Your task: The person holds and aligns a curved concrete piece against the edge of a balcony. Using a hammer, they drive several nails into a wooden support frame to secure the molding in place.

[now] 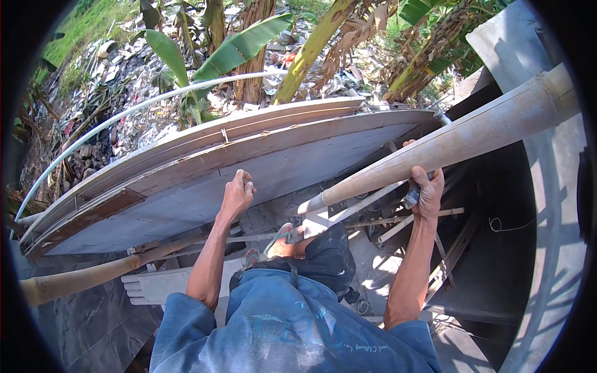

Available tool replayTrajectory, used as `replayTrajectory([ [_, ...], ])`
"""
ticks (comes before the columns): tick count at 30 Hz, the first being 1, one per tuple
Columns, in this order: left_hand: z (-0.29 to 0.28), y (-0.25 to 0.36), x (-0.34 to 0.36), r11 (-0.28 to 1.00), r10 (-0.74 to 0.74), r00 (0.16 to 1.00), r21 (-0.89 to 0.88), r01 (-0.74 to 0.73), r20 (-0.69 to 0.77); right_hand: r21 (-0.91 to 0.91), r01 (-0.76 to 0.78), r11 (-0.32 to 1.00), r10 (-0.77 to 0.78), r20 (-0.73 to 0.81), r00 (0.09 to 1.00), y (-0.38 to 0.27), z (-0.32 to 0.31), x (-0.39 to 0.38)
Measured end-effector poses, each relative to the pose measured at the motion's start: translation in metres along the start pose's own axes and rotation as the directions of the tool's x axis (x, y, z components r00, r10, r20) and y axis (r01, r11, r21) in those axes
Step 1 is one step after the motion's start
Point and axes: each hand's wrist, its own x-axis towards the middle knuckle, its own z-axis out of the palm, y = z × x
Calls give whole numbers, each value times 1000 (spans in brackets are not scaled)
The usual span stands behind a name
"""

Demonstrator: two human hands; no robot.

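Observation:
My left hand [239, 191] is raised in front of the pale inner face of a long board [261, 152], fingers curled in. Whatever those fingers may hold is hidden. On the right, my right hand [430, 191] is closed around a short, dark grey, rough-looking object [411, 196] whose kind I cannot make out. It is just under a thick bamboo pole [448, 137], which slants down from the upper right to a blunt end near the middle. A fingertip shows above the pole; the pole covers what lies between.
Another bamboo pole [93, 278] lies at lower left beside stacked pale planks [158, 283]. Thin sticks [448, 267] lean at the right. A pale curved pipe [146, 107] arches beyond the boards, before banana plants [249, 46] and rubble. My sandalled feet [283, 241] are below.

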Motion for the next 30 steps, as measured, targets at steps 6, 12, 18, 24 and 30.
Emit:
replayTrajectory([
  [6, -10, 25, 6, 999, 11, 999, -35, -10, 50, -5, -25, 1000, 25, 34, 999, 3, -12, 1],
  [12, 0, 41, 11, 998, 42, 997, -58, -39, 57, -17, -44, 999, 45, 101, 994, 0, -16, 13],
  [18, 16, 54, 17, 1000, -12, 1000, -22, 12, -2, 104, -65, 992, 51, 132, 990, 16, -29, 21],
  [24, 29, 60, 21, 991, -132, 984, -21, 130, -122, 238, -39, 970, 14, 108, 994, 34, -31, 6],
  [30, 35, 56, 54, 993, -114, 981, 7, 116, -159, 284, 99, 954, -166, 222, 961, 44, -20, 19],
])
